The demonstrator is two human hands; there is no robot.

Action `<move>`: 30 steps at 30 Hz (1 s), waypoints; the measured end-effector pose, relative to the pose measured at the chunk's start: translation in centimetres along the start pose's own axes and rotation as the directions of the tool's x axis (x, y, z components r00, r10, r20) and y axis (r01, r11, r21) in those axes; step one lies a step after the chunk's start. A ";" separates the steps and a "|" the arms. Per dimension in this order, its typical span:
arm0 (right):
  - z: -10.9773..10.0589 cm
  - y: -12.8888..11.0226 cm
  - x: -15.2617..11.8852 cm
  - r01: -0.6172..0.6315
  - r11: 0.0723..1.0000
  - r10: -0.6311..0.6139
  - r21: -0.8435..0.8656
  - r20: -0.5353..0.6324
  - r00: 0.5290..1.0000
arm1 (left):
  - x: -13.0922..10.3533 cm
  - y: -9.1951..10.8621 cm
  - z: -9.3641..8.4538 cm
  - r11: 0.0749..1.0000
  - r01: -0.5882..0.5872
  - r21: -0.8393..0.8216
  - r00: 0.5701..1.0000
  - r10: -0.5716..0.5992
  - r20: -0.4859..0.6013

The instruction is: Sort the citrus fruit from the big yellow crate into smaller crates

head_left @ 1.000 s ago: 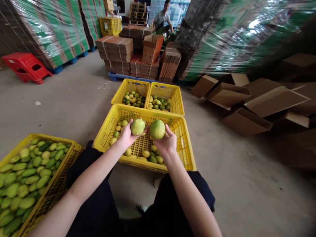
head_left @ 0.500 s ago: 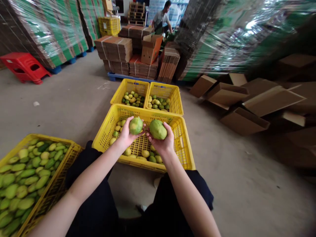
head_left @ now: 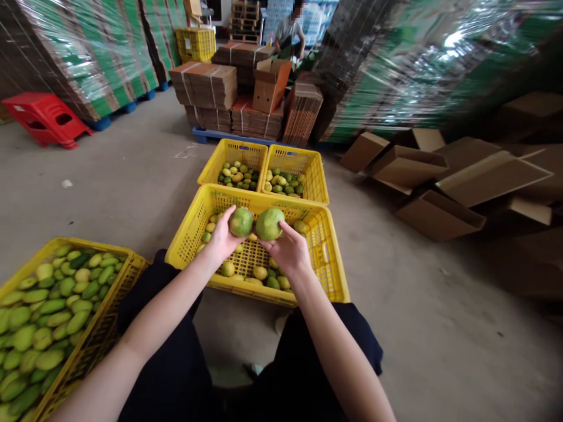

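Over the large yellow crate (head_left: 328, 261) in front of me, each hand holds a round green fruit with yellowish patches; its exact kind I cannot tell. My left hand (head_left: 221, 242) is closed around the left green fruit (head_left: 241, 222), thumb over its side. Fingers of my right hand (head_left: 292, 251) grip the right green fruit (head_left: 270, 224), slightly larger and paler. The two fruits are close side by side. Below them, several yellow and green fruits (head_left: 259, 273) lie in the crate along its near side and left side.
Two smaller yellow crates (head_left: 324, 176) with fruit stand just beyond. At my left is a full crate of elongated green fruit (head_left: 53, 319). Open cardboard boxes (head_left: 440, 214) lie at right, flattened cartons (head_left: 204, 88) behind. A person (head_left: 289, 35) bends in the background; a red stool (head_left: 46, 120) stands left.
Both fruits have turned in my hands and show different sides. The right fruit has moved slightly left and up, nearer the left one. The person in the background has shifted posture.
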State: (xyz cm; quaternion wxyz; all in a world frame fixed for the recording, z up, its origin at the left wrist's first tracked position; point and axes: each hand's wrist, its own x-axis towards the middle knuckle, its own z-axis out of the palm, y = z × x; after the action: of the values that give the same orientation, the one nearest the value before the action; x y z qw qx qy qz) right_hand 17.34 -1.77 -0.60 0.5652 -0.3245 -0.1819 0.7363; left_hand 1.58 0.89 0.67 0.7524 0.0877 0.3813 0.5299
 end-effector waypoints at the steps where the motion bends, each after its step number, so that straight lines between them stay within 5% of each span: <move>1: 0.1 0.0 -0.1 -0.010 1.000 0.011 -0.017 0.020 1.000 | -0.1 0.1 0.1 1.000 -0.023 0.006 0.999 0.023 0.024; 5: 0.7 -0.1 -0.5 -0.033 0.995 0.037 -0.092 0.041 0.998 | -0.7 0.4 0.5 0.999 -0.044 0.015 0.996 0.043 0.079; 10: 1.2 -0.5 -0.9 -0.039 0.997 0.038 -0.070 -0.013 0.999 | -1.3 0.8 0.5 0.998 0.067 -0.009 0.990 -0.066 0.129; 17: 1.4 -0.7 -0.5 -0.105 0.992 0.121 0.072 -0.263 0.957 | -0.8 1.1 -0.2 0.985 0.144 0.092 0.978 -0.156 0.140; 23: 0.1 -0.8 -0.2 -0.240 0.970 0.236 -0.032 -0.088 0.968 | -0.8 1.4 -0.2 0.975 0.123 0.184 0.981 -0.147 0.124; 25: -0.2 -1.1 -0.3 -0.149 0.987 0.146 -0.059 -0.045 0.988 | -0.8 1.4 -0.3 0.964 0.034 0.264 0.982 -0.081 0.173; 27: -0.3 -1.5 -0.5 -0.010 0.994 0.006 -0.105 -0.043 0.999 | -0.8 1.3 -0.7 0.907 -0.175 0.383 0.970 0.092 0.226; 30: -0.2 -1.9 -0.8 0.266 0.892 -0.310 -0.364 -0.065 0.949 | -0.9 1.3 -1.3 0.631 -0.549 0.548 0.836 0.417 0.357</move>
State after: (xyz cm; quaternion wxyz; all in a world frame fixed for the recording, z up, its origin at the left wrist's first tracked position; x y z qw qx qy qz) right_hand 19.01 -2.02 0.69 0.6112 -0.4336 -0.3216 0.5789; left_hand -0.32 0.30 0.91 0.5408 0.4854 0.4223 0.5419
